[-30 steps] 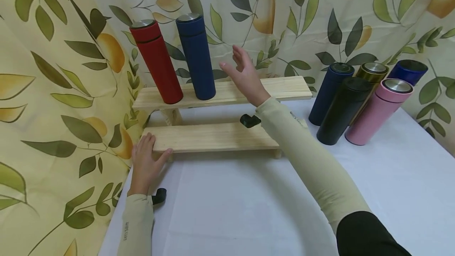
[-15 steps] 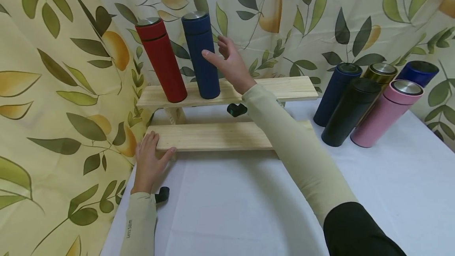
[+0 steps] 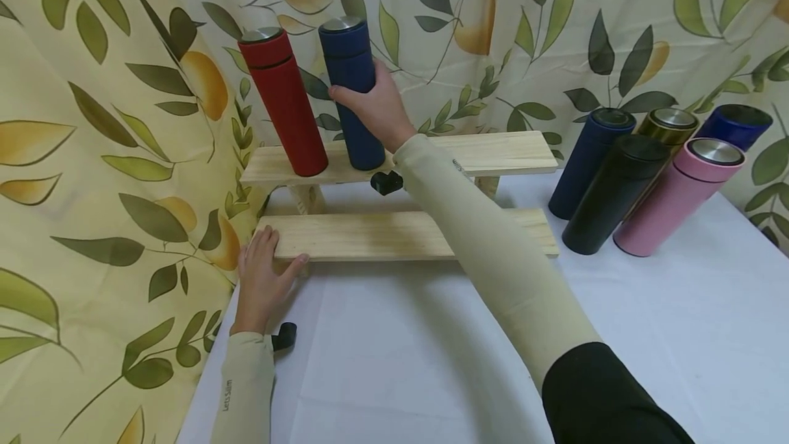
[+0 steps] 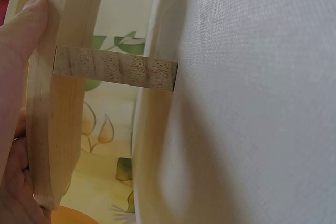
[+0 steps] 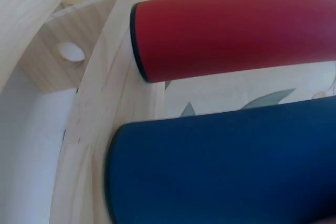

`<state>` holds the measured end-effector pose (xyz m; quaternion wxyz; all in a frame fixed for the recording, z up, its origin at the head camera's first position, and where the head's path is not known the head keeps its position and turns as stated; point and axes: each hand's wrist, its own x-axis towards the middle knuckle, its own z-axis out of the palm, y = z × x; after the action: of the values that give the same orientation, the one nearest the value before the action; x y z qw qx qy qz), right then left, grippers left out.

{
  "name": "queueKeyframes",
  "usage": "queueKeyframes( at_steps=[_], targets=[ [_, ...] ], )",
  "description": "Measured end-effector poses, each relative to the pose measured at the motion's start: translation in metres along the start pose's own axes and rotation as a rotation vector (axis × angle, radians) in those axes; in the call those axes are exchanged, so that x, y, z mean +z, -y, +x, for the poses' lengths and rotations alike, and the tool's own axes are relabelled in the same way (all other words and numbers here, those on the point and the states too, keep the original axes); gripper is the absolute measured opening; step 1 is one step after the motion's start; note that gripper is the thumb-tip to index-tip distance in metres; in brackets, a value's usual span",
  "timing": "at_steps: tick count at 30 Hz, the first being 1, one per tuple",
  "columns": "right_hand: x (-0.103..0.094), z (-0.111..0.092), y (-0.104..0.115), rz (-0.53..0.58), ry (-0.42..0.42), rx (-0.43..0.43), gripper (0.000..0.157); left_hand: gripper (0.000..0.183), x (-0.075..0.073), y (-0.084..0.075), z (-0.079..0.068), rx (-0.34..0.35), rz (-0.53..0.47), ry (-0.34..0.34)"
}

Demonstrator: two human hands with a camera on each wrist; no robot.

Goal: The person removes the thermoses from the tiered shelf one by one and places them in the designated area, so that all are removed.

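Note:
A blue vacuum flask (image 3: 349,60) with a steel-topped lid stands on the upper board of a two-tier wooden shelf (image 3: 505,151). My right hand (image 3: 377,107) grips its right side, thumb across the front and fingers hidden behind. Left of it stands a red vacuum flask (image 3: 285,105); in the right wrist view both bases rest on the board. My left hand (image 3: 260,285) holds the left end of the lower board (image 3: 364,235). In the left wrist view its thumb (image 4: 29,22) lies along the board's edge and its fingers (image 4: 18,187) curl at the end.
On the white-covered table (image 3: 690,334) at right stand several more flasks: a dark blue one (image 3: 588,166), a black one (image 3: 616,197), a pink one (image 3: 678,201), a gold one (image 3: 668,118) and a shiny blue one (image 3: 736,125). A leaf-patterned curtain (image 3: 431,26) hangs behind and at left.
My right hand has moved left from beside the blue flask and now grips it. My left hand has stayed at the lower board's end. The view has shifted slightly.

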<state>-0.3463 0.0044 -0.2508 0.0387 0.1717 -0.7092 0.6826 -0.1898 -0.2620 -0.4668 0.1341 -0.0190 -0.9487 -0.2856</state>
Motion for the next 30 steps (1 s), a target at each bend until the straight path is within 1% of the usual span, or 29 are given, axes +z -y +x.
queueKeyframes(
  at_steps=[8, 13, 19, 24, 30],
  targets=[
    [-0.004, 0.002, 0.0, 0.024, 0.002, -0.026, 0.074, 0.088, 0.002, -0.004, 0.002, 0.011, 0.01, -0.006],
    [-0.01, -0.001, 0.002, -0.002, 0.0, -0.036, 0.076, 0.087, 0.002, -0.006, 0.003, 0.013, 0.008, -0.012],
    [-0.024, -0.015, 0.006, -0.028, 0.018, -0.054, 0.074, 0.086, 0.003, -0.007, 0.001, 0.01, 0.008, -0.016],
    [-0.036, -0.029, 0.006, -0.006, 0.021, -0.079, 0.076, 0.086, 0.001, -0.006, -0.001, 0.011, 0.024, -0.014],
    [-0.051, -0.05, 0.002, 0.043, 0.014, -0.139, 0.076, 0.085, 0.001, -0.005, -0.002, 0.018, 0.027, -0.011]
  ],
)
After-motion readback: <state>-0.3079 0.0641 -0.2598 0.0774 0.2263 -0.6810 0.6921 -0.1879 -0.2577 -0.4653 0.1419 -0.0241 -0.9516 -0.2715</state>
